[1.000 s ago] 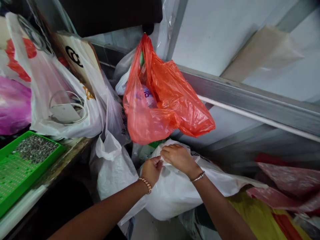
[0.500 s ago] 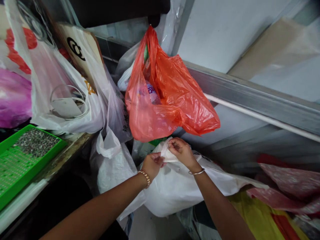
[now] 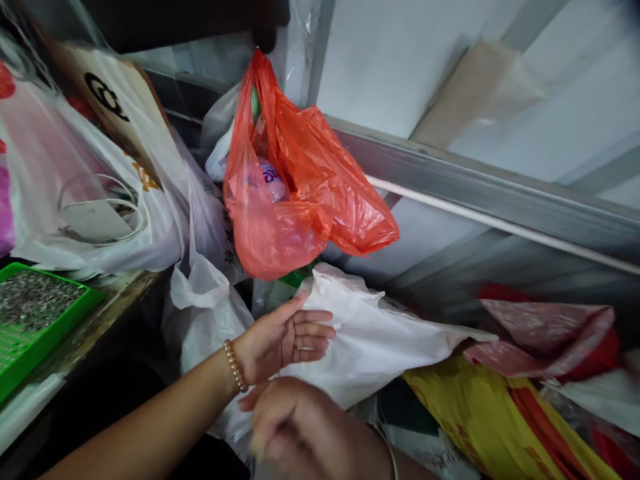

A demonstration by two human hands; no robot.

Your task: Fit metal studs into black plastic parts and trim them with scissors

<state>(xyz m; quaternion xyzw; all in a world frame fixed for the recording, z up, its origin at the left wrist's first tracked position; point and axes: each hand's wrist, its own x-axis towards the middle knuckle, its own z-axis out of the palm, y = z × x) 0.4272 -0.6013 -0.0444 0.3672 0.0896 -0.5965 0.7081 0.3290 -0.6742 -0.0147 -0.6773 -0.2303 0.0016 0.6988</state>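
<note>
Resting just below the hanging crumpled orange plastic bag (image 3: 300,180), the bulging white plastic bag (image 3: 370,333) looked loosely closed, nothing gripped. Left hand (image 3: 283,340) lay open-fingered against it; right hand (image 3: 295,430) was blurred, its grip unclear.

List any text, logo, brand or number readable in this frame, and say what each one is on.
No text can be read with certainty.
White bag at upper left: a black looped logo, no legible letters.
Same bag: an orange mark lower down, too blurred to read.
Item inside the orange bag: purple lettering, too blurred to read.
Translucent bag beside it: dark vertical print, too small to read.
</note>
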